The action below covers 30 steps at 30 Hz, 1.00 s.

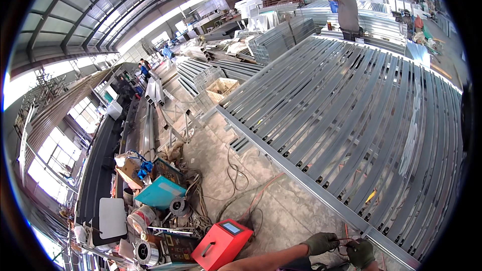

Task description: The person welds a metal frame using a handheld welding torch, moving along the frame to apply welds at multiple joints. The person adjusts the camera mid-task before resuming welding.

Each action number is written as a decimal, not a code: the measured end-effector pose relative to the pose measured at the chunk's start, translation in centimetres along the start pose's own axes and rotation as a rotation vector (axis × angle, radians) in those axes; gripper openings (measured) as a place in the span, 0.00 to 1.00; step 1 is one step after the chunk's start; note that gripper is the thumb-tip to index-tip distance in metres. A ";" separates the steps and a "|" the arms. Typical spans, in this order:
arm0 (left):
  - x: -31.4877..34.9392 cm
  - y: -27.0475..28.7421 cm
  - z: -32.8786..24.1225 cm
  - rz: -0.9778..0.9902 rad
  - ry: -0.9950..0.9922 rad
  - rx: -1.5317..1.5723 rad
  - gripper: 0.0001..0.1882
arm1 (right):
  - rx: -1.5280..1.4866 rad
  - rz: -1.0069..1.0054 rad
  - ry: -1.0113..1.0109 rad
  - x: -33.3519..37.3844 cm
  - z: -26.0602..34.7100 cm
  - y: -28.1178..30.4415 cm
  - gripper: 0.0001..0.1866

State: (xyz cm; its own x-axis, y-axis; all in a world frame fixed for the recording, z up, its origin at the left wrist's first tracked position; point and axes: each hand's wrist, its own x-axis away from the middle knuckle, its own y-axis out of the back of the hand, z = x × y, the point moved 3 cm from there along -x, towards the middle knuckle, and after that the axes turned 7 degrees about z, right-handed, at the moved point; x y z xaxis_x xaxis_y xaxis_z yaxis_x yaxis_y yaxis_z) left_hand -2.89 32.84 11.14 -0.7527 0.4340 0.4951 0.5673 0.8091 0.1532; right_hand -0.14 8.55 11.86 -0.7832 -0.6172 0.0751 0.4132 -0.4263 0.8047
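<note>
Both of my hands wear dark green gloves, low in the picture by the near edge of a big slatted metal frame (326, 135). My left hand (321, 244) is closed on a thin reddish-dark cable (344, 240). The cable spans the short gap to my right hand (360, 254), whose fingers are also closed around it. Part of the cable hangs in a loop below the gloves. Fine detail of the grip is too small to make out.
A red machine box (222, 246) with a small screen stands left of my forearm. Wire spools (147, 252), a teal box (160, 192) and tangled cables crowd the left side. Cables cross the concrete floor (271, 206). A co-worker (347, 12) stands beyond the frame.
</note>
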 end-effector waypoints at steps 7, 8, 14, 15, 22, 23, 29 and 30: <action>0.6 -0.5 1.8 -0.155 0.064 0.083 0.24 | -0.224 0.233 -0.132 -0.2 4.6 -1.3 0.13; 0.2 -1.1 3.6 -0.201 0.046 0.127 0.24 | -0.211 0.206 -0.147 -0.3 4.9 -2.1 0.11; 0.9 -0.4 7.0 -0.083 0.028 0.912 0.18 | -0.201 -0.016 -0.172 -0.1 5.3 -2.8 0.10; 1.8 -0.2 6.7 -0.047 0.032 1.047 0.17 | -0.211 -0.032 -0.187 -0.1 5.7 -2.5 0.11; 3.5 2.9 1.8 -0.013 0.041 0.865 0.17 | -0.285 -0.249 -0.370 1.2 5.6 0.7 0.08; 3.7 3.3 1.4 -0.033 -0.003 0.776 0.16 | -0.316 -0.299 -0.395 1.1 6.0 2.0 0.09; 5.5 7.7 -9.0 -0.213 -0.525 0.151 0.09 | -0.584 -0.486 -0.314 1.0 9.6 13.0 0.10; 5.8 7.9 -12.2 -0.222 -0.562 0.141 0.08 | -0.633 -0.593 -0.269 1.7 10.2 14.5 0.09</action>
State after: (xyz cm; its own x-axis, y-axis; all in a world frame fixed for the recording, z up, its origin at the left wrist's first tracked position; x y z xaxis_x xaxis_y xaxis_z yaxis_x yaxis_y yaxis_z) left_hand 1.31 36.98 25.63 -0.9304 0.3603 -0.0674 0.3561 0.9320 0.0671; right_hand -0.28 8.06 29.69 -0.9980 -0.0390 -0.0499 0.0230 -0.9576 0.2873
